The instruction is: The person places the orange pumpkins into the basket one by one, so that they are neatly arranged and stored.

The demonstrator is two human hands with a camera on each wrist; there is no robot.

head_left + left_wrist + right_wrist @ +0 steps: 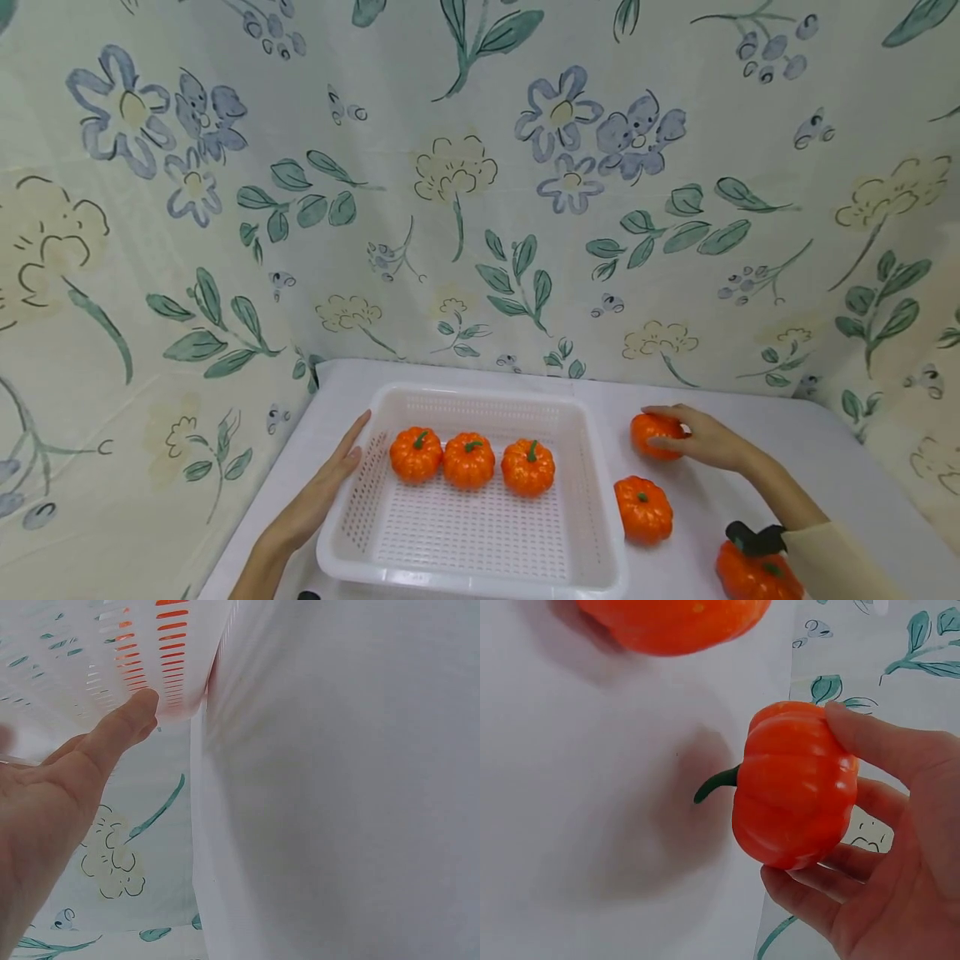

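My right hand point(708, 440) holds a small orange toy pumpkin point(651, 435) to the right of the basket. In the right wrist view, the thumb and fingers curve around the pumpkin point(795, 795), and its green stem points left. A white perforated plastic basket point(465, 537) stands in front of me, with a left pumpkin point(416, 455), a middle pumpkin point(468, 461) and a right pumpkin point(528, 468) in a row inside. My left hand point(318, 493) lies along the basket's left side with straight fingers. Its fingertips meet the slotted wall in the left wrist view.
Just right of the basket, another pumpkin point(643, 510) sits on the white-covered table point(697, 525). One more pumpkin point(757, 573) is nearer me, partly hidden by the right sleeve point(832, 554) and a black wrist mount point(753, 539). A floral curtain point(480, 208) encloses the table.
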